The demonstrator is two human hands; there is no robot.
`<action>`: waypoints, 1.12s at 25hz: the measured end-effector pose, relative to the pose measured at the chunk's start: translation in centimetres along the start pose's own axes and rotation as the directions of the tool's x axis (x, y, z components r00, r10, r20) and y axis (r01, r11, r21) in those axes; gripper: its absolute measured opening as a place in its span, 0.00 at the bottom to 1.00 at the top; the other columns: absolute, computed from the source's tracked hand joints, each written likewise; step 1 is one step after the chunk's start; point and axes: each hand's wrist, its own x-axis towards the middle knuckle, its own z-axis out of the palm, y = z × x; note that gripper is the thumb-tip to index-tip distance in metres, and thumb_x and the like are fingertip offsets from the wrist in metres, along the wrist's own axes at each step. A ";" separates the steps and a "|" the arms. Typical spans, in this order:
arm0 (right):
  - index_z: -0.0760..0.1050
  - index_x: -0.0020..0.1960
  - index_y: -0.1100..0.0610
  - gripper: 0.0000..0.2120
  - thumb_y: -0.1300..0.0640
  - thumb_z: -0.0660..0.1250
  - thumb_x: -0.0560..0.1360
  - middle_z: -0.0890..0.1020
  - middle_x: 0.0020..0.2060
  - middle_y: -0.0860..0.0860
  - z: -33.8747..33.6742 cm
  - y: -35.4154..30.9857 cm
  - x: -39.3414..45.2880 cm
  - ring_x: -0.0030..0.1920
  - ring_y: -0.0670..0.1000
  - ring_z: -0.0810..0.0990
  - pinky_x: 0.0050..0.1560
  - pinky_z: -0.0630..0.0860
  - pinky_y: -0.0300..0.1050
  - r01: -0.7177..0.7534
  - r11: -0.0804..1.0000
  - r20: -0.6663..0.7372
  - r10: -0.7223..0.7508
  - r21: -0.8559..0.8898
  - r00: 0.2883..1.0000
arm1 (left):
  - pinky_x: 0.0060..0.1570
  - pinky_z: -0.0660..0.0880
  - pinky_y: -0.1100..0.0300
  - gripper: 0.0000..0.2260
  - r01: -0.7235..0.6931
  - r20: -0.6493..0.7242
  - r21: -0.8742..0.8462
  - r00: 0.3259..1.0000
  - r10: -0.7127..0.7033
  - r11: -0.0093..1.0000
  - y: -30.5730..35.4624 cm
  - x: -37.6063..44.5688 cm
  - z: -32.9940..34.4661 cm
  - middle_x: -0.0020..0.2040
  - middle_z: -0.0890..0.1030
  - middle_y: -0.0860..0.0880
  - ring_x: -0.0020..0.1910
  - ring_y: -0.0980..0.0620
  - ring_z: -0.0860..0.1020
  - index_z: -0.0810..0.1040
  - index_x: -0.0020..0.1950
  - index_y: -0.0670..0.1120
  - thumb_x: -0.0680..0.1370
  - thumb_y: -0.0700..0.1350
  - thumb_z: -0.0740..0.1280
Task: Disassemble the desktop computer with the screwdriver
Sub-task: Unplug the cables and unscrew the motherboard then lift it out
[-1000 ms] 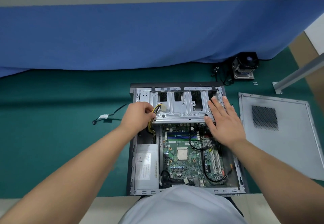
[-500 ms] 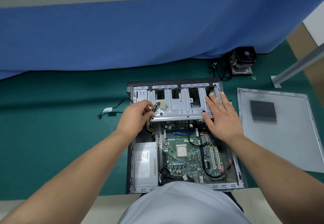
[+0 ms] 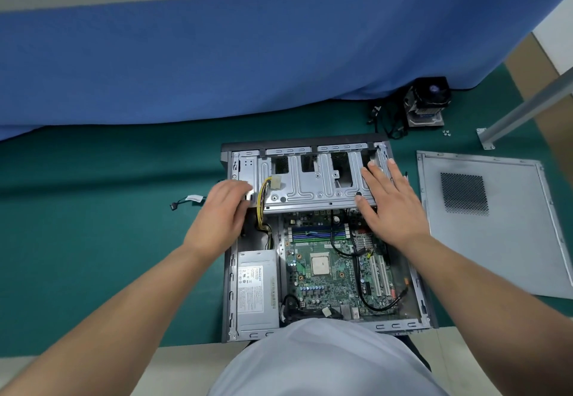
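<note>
Compared with half a second earlier, the left hand (image 3: pixel 221 215) has shifted off the yellow-and-black power cable bundle (image 3: pixel 263 197) to the left end of the drive cage (image 3: pixel 310 183); its white connector now lies uncovered on the cage. The fingers are curled at the cage's left edge, but whether they grasp anything cannot be told, as the hand is blurred. The right hand (image 3: pixel 392 206) remains flat, fingers spread and grasping nothing, pressed on the cage's right end.

The desktop computer (image 3: pixel 322 240) lies open on its side on a green mat (image 3: pixel 93 225), directly before the person. Inside it, the drive cage spans the far end, the motherboard (image 3: pixel 325 271) with its bare processor fills the centre, and the power supply (image 3: pixel 255 293) sits at the near left. The power supply label carries print too small to read.

The removed side panel (image 3: pixel 496 218) lies on the mat just right of the case. A CPU cooler (image 3: pixel 426 100) stands beyond the case at the far right, beside a few loose screws (image 3: pixel 446 132). A small loose cable (image 3: pixel 187 200) lies left of the case. A blue cloth (image 3: pixel 217 54) hangs behind the mat. No screwdriver can be made out.
</note>
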 end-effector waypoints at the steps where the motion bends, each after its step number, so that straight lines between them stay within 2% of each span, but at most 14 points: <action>1: 0.54 0.83 0.47 0.32 0.34 0.44 0.83 0.54 0.82 0.43 0.0 0.0 0.0 0.82 0.48 0.38 0.81 0.50 0.56 0.000 1.000 0.000 0.000 0.000 1.000 | 0.72 0.65 0.56 0.09 0.017 -0.027 0.009 0.999 -0.017 1.000 -0.5 -0.3 -0.2 0.61 0.79 0.46 0.66 0.45 0.73 0.78 0.63 0.40 0.83 0.39 0.66; 4: 0.54 0.83 0.47 0.32 0.34 0.44 0.83 0.54 0.82 0.43 0.1 0.0 0.0 0.82 0.48 0.38 0.81 0.50 0.56 -0.003 1.000 0.003 0.003 -0.002 1.000 | 0.70 0.65 0.58 0.07 0.065 -0.074 0.047 0.995 -0.061 0.997 -2.2 -1.0 -0.8 0.57 0.78 0.47 0.65 0.44 0.72 0.79 0.58 0.41 0.83 0.42 0.66; 7: 0.53 0.83 0.46 0.33 0.33 0.43 0.83 0.54 0.82 0.43 0.0 -0.1 0.0 0.82 0.47 0.38 0.81 0.51 0.56 -0.006 1.000 0.003 0.006 0.004 1.000 | 0.67 0.70 0.49 0.14 0.057 -0.020 0.139 0.998 -0.055 0.989 -4.0 -1.8 -1.3 0.56 0.79 0.45 0.64 0.41 0.73 0.80 0.58 0.40 0.85 0.49 0.61; 10: 0.54 0.83 0.47 0.33 0.33 0.44 0.83 0.54 0.82 0.43 0.0 -0.1 0.0 0.82 0.47 0.38 0.81 0.51 0.56 -0.009 1.000 0.003 0.009 0.009 1.000 | 0.68 0.71 0.48 0.18 0.094 0.016 0.140 0.995 -0.097 0.986 -5.0 -1.9 -1.5 0.55 0.82 0.45 0.66 0.40 0.74 0.82 0.57 0.40 0.86 0.52 0.60; 13: 0.54 0.83 0.47 0.33 0.34 0.43 0.83 0.54 0.82 0.43 -0.2 0.0 0.0 0.82 0.47 0.38 0.81 0.51 0.56 -0.013 1.000 0.013 0.013 0.003 1.000 | 0.72 0.67 0.51 0.10 0.219 -0.025 0.042 0.976 -0.218 0.975 -4.7 -1.8 -1.2 0.61 0.82 0.45 0.72 0.42 0.73 0.82 0.62 0.41 0.84 0.42 0.65; 15: 0.54 0.83 0.46 0.33 0.33 0.43 0.83 0.54 0.82 0.43 -0.2 0.0 0.0 0.82 0.47 0.38 0.81 0.51 0.56 -0.012 1.000 0.014 0.012 0.003 1.000 | 0.73 0.66 0.52 0.14 0.320 -0.065 -0.041 0.944 -0.322 0.946 -3.4 -1.8 -0.9 0.67 0.79 0.45 0.72 0.44 0.71 0.80 0.67 0.43 0.83 0.36 0.63; 17: 0.54 0.83 0.46 0.33 0.33 0.43 0.83 0.54 0.82 0.42 -0.1 -0.1 0.0 0.82 0.47 0.38 0.81 0.50 0.56 -0.009 1.000 0.008 0.009 0.002 1.000 | 0.72 0.68 0.47 0.18 0.359 -0.121 -0.035 0.925 -0.361 0.933 -1.5 -1.8 -0.3 0.69 0.77 0.45 0.70 0.42 0.69 0.78 0.69 0.44 0.80 0.34 0.63; 20: 0.53 0.83 0.46 0.33 0.33 0.42 0.82 0.53 0.82 0.43 -0.1 0.0 0.0 0.82 0.48 0.38 0.81 0.49 0.56 0.008 1.000 0.010 -0.008 0.000 1.000 | 0.70 0.66 0.43 0.19 0.238 -0.161 0.048 0.960 -0.228 0.970 2.0 -1.9 1.2 0.71 0.74 0.46 0.70 0.41 0.68 0.76 0.70 0.45 0.79 0.35 0.65; 23: 0.51 0.84 0.47 0.33 0.34 0.41 0.83 0.51 0.83 0.44 -0.3 0.1 -0.2 0.82 0.49 0.38 0.82 0.45 0.56 0.023 1.000 0.048 -0.023 -0.009 0.999 | 0.76 0.57 0.49 0.19 0.100 -0.027 0.115 0.995 -0.097 0.988 4.5 -2.1 3.2 0.79 0.66 0.50 0.78 0.45 0.61 0.71 0.75 0.51 0.83 0.45 0.62; 25: 0.53 0.83 0.49 0.32 0.36 0.44 0.84 0.53 0.83 0.46 -0.4 -0.1 -0.6 0.83 0.51 0.42 0.82 0.46 0.57 0.026 0.999 0.025 -0.025 -0.025 0.999 | 0.77 0.51 0.52 0.21 0.096 0.028 0.208 0.994 -0.104 0.973 5.0 -2.0 4.2 0.83 0.58 0.52 0.81 0.48 0.58 0.65 0.78 0.54 0.85 0.51 0.59; 27: 0.64 0.79 0.53 0.27 0.41 0.52 0.85 0.64 0.79 0.50 -0.4 -0.8 -1.8 0.81 0.55 0.56 0.80 0.54 0.56 0.021 1.000 -0.074 -0.023 -0.020 0.997 | 0.78 0.52 0.52 0.22 0.107 0.035 0.277 0.992 -0.121 0.955 4.8 -2.0 4.7 0.84 0.55 0.51 0.81 0.48 0.58 0.63 0.79 0.54 0.85 0.54 0.56; 28: 0.69 0.73 0.54 0.23 0.44 0.56 0.83 0.70 0.73 0.51 -0.3 -1.4 -2.7 0.76 0.56 0.64 0.77 0.59 0.55 0.036 0.999 -0.140 -0.036 -0.001 0.990 | 0.78 0.53 0.51 0.22 0.105 0.033 0.298 0.992 -0.120 0.949 4.7 -2.0 4.9 0.84 0.55 0.51 0.81 0.48 0.59 0.62 0.79 0.54 0.84 0.54 0.55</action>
